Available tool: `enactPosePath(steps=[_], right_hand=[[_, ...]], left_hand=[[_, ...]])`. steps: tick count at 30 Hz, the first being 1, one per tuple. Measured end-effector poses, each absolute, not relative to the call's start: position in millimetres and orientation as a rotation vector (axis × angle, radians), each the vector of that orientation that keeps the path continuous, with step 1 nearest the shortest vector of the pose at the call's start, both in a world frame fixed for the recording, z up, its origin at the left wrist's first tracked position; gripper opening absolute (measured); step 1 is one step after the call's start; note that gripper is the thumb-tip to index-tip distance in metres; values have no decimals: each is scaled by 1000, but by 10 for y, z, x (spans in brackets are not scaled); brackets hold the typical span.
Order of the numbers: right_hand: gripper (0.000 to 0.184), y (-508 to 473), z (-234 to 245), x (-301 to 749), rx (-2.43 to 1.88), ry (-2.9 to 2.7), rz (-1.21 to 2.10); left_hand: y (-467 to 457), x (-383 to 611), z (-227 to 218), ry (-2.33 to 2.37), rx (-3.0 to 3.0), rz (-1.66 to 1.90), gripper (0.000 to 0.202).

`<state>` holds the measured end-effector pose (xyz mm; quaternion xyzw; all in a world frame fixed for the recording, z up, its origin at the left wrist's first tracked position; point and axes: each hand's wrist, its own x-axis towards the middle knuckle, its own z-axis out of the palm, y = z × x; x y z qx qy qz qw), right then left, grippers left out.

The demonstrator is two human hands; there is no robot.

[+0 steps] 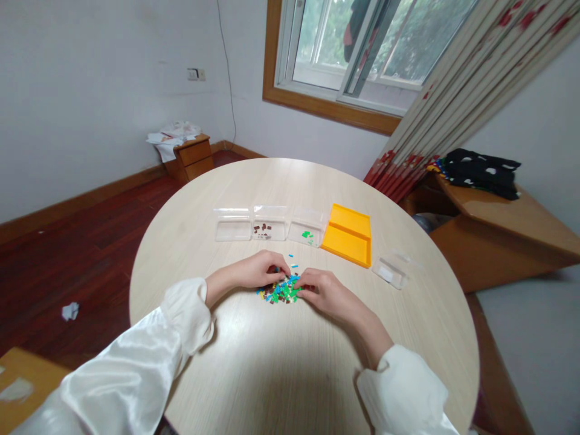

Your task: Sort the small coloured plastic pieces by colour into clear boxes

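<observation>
A heap of small toy building bricks (pixel 281 294) in green, blue, brown and yellow lies on the round table (pixel 254 362). Over the heap's left and far side bends my left hand (pixel 263 268), fingers curled in with the tips down at the bricks. My right hand (pixel 319 287) reaches in from the right, its thumb and fingertips pinched at the green bricks on that edge. What either hand grips, if anything, is too small to make out. A few loose blue pieces (pixel 291 255) lie just beyond the heap.
Behind the heap stand clear plastic boxes: one bare (pixel 232 230), one with brown bricks (pixel 269 230), one with green bricks (pixel 306 234). An open yellow case (pixel 347 237) adjoins them. Farther right sits another small clear box (pixel 388 273) holding something white.
</observation>
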<state>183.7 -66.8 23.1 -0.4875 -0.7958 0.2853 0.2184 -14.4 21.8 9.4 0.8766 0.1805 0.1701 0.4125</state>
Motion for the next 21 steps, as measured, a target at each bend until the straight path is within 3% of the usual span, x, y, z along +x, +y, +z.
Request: enactPosePath(steps=[11,21], right_hand=[[9,-598,124,1845,-1404,-1812,775],[38,-530,-1,1501,-1296,-1061,1033]], left_hand=[[216,-111,75,641,2092,534,11],[169,-25,12,836,1969,854,9]])
